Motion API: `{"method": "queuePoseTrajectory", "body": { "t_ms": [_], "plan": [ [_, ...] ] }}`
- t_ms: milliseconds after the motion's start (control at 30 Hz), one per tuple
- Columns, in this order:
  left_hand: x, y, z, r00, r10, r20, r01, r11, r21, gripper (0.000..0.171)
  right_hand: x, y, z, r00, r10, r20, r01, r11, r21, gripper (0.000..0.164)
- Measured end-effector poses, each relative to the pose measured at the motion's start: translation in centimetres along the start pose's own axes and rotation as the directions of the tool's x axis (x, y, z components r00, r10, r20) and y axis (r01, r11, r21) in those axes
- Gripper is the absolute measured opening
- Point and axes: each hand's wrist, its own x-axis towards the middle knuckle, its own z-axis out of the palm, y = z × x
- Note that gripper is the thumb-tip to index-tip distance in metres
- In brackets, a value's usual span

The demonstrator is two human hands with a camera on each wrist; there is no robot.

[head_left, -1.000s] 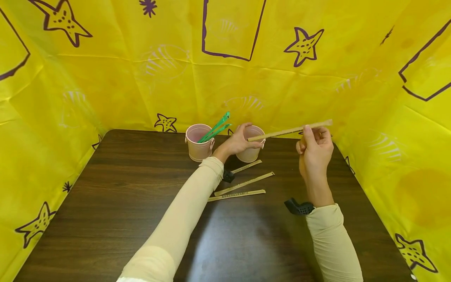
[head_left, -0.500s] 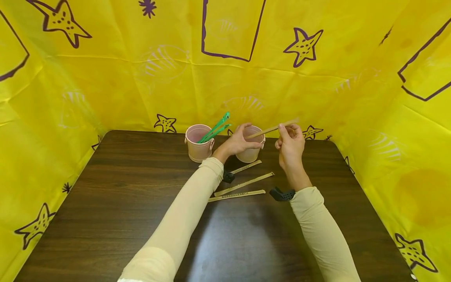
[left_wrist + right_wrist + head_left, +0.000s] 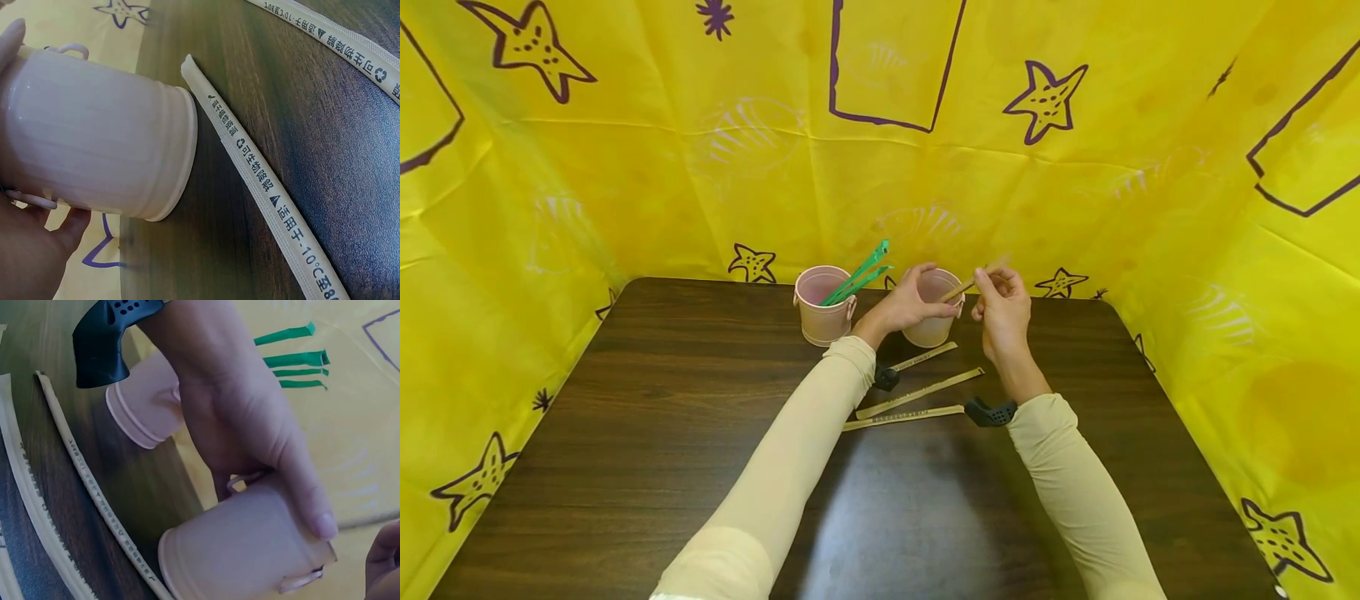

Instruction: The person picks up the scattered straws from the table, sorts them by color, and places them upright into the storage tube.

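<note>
A pale pink, smooth, tapered bucket (image 3: pixel 94 131) with rolled rings near its base and small loops at its sides stands upright on the dark brown wood-grain table (image 3: pixel 625 467). The left hand (image 3: pixel 908 302) grips this bucket at its rim, thumb on the near side and fingers curled round the far side. The right hand (image 3: pixel 1006 312), just right of the bucket, pinches a slim, straight, tan paper-wrapped stick (image 3: pixel 958 290) between thumb and forefinger; the stick slants, its lower end in the bucket's mouth. How the remaining right fingers press together I cannot tell.

Three flat tan paper sleeves (image 3: pixel 920 392), printed with dark characters and crimped along their edges, lie on the table in front of the bucket, the nearest one just beside its base. Left of the bucket, well apart from it, a matching pink pail (image 3: pixel 823 325) holds glossy green wrapped sticks (image 3: pixel 865 275), leaning rightward. Behind the bucket hangs creased yellow cloth (image 3: pixel 760 183) with purple starfish outlines.
</note>
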Motion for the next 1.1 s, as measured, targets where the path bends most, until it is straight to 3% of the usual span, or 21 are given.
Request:
{"method": "queuePoseTrajectory", "body": {
  "t_ms": [167, 400, 567, 700, 800, 867, 967, 1100],
  "plan": [
    [-0.2, -0.1, -0.4, 1.0, -0.013, -0.013, 0.013, 1.0, 0.009, 0.102, -0.3, 0.2, -0.3, 0.999, 0.05, 0.017, -0.049, 0.998, -0.027, 0.012],
    [-0.3, -0.2, -0.7, 1.0, -0.002, -0.015, 0.002, 1.0, 0.022, 0.101, -1.5, 1.0, -2.1, 0.993, 0.116, -0.013, -0.116, 0.989, -0.091, 0.029],
    [-0.2, -0.2, -0.5, 1.0, -0.008, -0.001, 0.008, 1.0, 0.026, 0.102, -3.2, 2.1, -3.4, 0.988, 0.151, 0.001, -0.149, 0.972, -0.182, 0.035],
    [-0.1, -0.1, -0.4, 1.0, -0.007, 0.006, 0.007, 1.0, 0.026, 0.103, -4.7, 2.9, -3.8, 0.982, 0.179, 0.067, -0.151, 0.942, -0.298, 0.041],
    [-0.1, 0.0, -0.3, 1.0, -0.002, 0.008, 0.002, 1.0, 0.027, 0.102, -5.5, 3.4, -3.9, 0.964, 0.222, 0.147, -0.143, 0.897, -0.418, 0.042],
    [-0.2, 0.1, -0.3, 1.0, -0.001, 0.011, 0.0, 1.0, 0.028, 0.102, -6.0, 3.8, -4.0, 0.941, 0.256, 0.224, -0.114, 0.859, -0.5, 0.042],
    [-0.3, 0.2, -0.2, 1.0, 0.006, 0.014, -0.006, 1.0, 0.031, 0.102, -6.4, 4.6, -4.2, 0.891, 0.286, 0.354, 0.007, 0.768, -0.64, 0.038],
    [-0.3, 0.2, -0.1, 1.0, 0.003, 0.019, -0.004, 0.999, 0.036, 0.102, -7.1, 5.1, -4.1, 0.831, 0.27, 0.486, 0.239, 0.616, -0.751, 0.027]
  ]
}}
